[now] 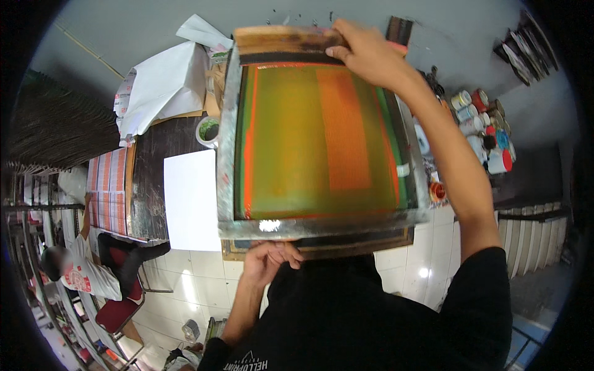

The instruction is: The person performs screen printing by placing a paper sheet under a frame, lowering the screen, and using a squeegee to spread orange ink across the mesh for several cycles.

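Note:
A screen printing frame (pixel 228 185) with grey metal edges fills the middle, its mesh yellow-green with an orange band and orange ink streaks along the sides. Across its far end lies a squeegee (pixel 278 43) with a worn wooden handle. My right hand (pixel 365 52) is closed around the squeegee's right end, the arm reaching along the frame's right side. At the near edge of the frame my left hand (pixel 266 263) has its fingers curled up against the rim, partly hidden beneath it. Under that edge shows a wooden-edged board (pixel 359 249).
White sheets (pixel 190 198) lie on a dark table (pixel 151 173) at left, near a tape roll (pixel 207 131) and a white paper-wrapped bundle (pixel 164 80). Ink jars (pixel 476 120) cluster at right. A seated person (pixel 93 272) touches printed sheets (pixel 108 191).

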Tool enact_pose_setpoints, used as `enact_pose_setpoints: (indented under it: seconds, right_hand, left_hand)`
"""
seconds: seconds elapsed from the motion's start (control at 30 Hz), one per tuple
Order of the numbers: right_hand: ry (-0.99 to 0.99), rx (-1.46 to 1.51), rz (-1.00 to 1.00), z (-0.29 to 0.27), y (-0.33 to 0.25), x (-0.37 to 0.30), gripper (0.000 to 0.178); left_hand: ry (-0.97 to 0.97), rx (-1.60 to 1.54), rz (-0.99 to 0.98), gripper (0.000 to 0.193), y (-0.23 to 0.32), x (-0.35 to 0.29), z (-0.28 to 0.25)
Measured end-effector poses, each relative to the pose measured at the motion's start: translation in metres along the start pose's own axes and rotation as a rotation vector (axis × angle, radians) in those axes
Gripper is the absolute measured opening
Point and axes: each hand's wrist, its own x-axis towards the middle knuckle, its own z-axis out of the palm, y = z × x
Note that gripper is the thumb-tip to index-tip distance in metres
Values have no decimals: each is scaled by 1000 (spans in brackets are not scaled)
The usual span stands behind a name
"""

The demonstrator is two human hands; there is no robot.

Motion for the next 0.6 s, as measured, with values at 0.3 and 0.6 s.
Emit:
enact_pose_setpoints:
  seconds: [0.3, 0.6]
  right_hand:
    - [382, -63, 5, -124, -134, -104, 22]
    - [482, 3, 40, -162, -102, -29, 29]
  left_hand:
    - [-490, 323, 246, 58, 135, 38, 154]
    - [728, 2132, 253, 110, 103, 116, 19]
